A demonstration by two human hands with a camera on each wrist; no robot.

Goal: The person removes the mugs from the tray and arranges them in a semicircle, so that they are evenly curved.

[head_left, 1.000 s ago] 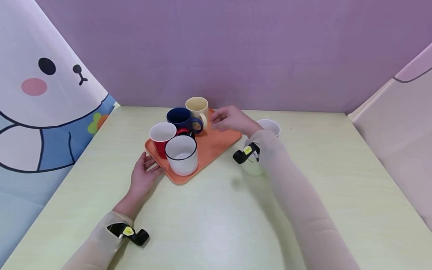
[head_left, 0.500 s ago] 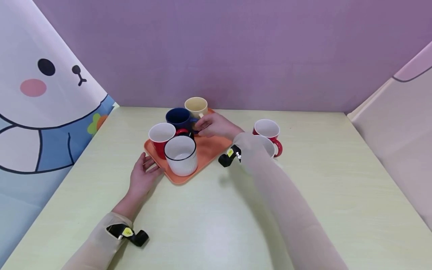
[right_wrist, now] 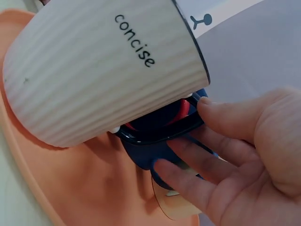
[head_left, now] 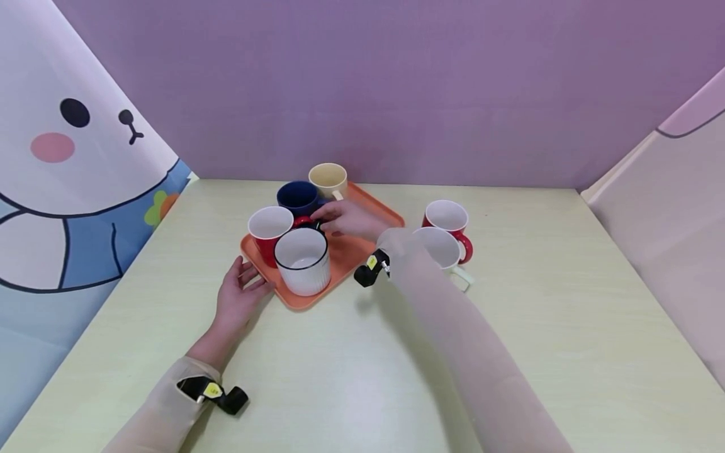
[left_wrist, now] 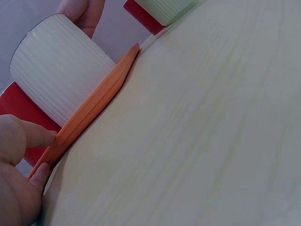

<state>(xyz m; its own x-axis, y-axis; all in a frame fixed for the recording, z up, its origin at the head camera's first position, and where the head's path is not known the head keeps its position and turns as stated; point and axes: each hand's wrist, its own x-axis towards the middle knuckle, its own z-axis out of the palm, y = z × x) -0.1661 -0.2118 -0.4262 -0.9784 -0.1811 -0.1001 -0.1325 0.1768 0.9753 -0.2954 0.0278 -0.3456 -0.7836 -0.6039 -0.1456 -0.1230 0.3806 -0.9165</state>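
Note:
An orange tray (head_left: 351,251) lies on the table, bearing several mugs. At its near left corner my left hand (head_left: 240,299) holds the edge between thumb and fingers; in the left wrist view, fingertips (left_wrist: 46,139) touch the rim. A ribbed white mug (head_left: 303,264) with a dark rim and "concise" on its side stands upright at the tray's near end. Over the tray my right hand (head_left: 351,220) pinches this mug's black handle (right_wrist: 162,134), thumb in front, index fingertip hidden behind. Beside it stand a red mug (head_left: 266,242), white inside, and a dark blue mug (head_left: 298,198).
A cream mug (head_left: 327,179) occupies the tray's far end. Right of the tray, partly behind my right sleeve, stand a second red mug (head_left: 446,215) and a pale green mug (head_left: 438,245). A purple backdrop (head_left: 396,94) rises behind the table.
My right hand has moved left and toward me, past the cream and blue mugs, to the white mug's handle. The left hand keeps its place at the tray corner.

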